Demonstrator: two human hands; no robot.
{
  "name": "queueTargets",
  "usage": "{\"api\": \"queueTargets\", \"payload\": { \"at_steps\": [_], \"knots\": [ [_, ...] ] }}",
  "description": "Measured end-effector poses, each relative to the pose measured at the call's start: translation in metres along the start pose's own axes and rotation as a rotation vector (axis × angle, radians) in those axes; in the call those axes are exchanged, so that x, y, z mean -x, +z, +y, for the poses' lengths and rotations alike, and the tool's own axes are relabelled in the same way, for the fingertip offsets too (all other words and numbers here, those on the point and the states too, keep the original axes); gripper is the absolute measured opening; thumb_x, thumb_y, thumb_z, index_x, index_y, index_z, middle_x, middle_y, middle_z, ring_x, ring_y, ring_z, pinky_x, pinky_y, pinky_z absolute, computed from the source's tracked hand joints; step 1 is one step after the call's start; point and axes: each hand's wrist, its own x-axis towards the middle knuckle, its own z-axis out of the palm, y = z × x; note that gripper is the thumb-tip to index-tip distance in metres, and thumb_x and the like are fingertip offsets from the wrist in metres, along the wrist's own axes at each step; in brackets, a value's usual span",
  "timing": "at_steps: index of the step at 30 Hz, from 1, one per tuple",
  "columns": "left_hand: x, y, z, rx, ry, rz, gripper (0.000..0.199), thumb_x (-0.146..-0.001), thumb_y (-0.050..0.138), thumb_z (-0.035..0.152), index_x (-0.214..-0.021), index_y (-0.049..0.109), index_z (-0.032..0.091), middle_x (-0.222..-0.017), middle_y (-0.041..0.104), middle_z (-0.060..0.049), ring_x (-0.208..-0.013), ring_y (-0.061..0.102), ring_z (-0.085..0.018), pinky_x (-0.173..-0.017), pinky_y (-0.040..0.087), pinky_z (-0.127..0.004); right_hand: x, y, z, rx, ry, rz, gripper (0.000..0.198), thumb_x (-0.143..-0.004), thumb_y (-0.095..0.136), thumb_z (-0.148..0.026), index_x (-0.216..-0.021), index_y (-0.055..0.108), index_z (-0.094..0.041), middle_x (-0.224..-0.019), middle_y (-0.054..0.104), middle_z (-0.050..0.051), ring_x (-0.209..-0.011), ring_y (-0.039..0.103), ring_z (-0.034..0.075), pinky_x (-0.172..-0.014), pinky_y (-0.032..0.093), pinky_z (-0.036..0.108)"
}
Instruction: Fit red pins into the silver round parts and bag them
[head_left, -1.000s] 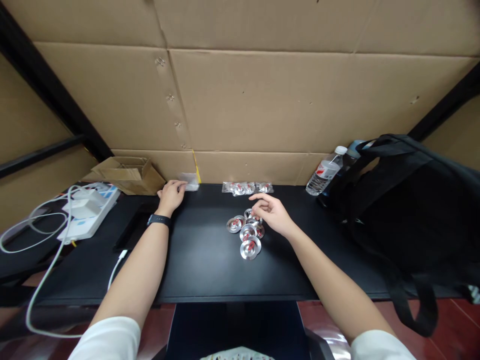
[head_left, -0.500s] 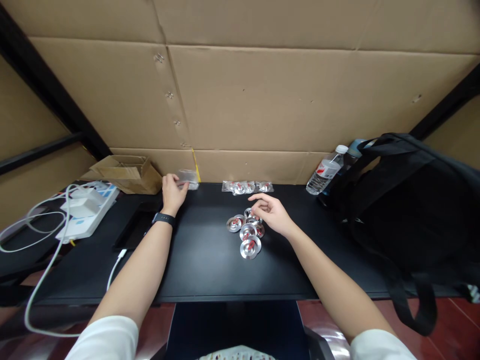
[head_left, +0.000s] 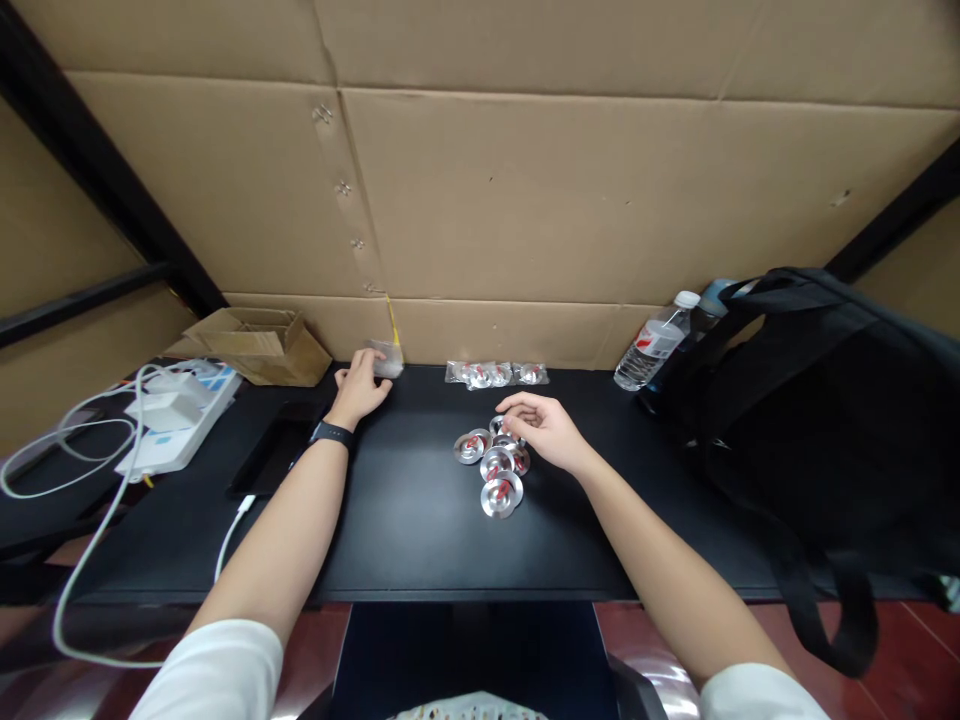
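- The person's left hand [head_left: 360, 388] is resting at the clear plastic bags [head_left: 390, 362] near the cardboard wall [head_left: 525, 200]; its fingers are standing apart, and one cannot tell whether they are pinching a bag.
- The right hand [head_left: 543, 430] is lying over the far right edge of the metal discs [head_left: 496, 463] with bent fingers; whether it is grasping a disc, one cannot tell.
- These discs, with red marks, are overlapping in a loose pile on the black table [head_left: 405, 530].
- Behind them, packed discs [head_left: 480, 375] are lying along the wall.
- A cardboard box [head_left: 296, 355] is standing left of the left hand.
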Motion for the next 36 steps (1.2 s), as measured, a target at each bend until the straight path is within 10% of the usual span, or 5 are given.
{"api": "queueTargets", "payload": {
  "at_steps": [26,36],
  "knots": [
    [-0.003,0.009,-0.013,0.101,0.143,0.047,0.039,-0.083,0.056,0.021,-0.122,0.056,0.022,-0.126,0.057,-0.009,-0.084,0.067,-0.02,-0.093,0.052,-0.037,0.004,0.001,-0.01,0.112,0.03,-0.037,0.019,-0.085,0.069,-0.032,-0.095,0.073,-0.016,-0.082,0.074,0.006,-0.068,0.067,0.016,-0.063,0.052,0.027],
    [-0.001,0.007,-0.013,-0.003,0.144,0.003,0.048,-0.079,0.061,0.019,-0.126,0.055,0.024,-0.13,0.058,-0.009,-0.112,0.063,-0.027,-0.094,0.049,-0.038,0.004,0.001,-0.007,0.115,0.027,-0.062,0.019,-0.085,0.069,-0.03,-0.096,0.073,-0.016,-0.082,0.074,0.005,-0.066,0.065,0.014,-0.062,0.051,0.025]
  ]
}}
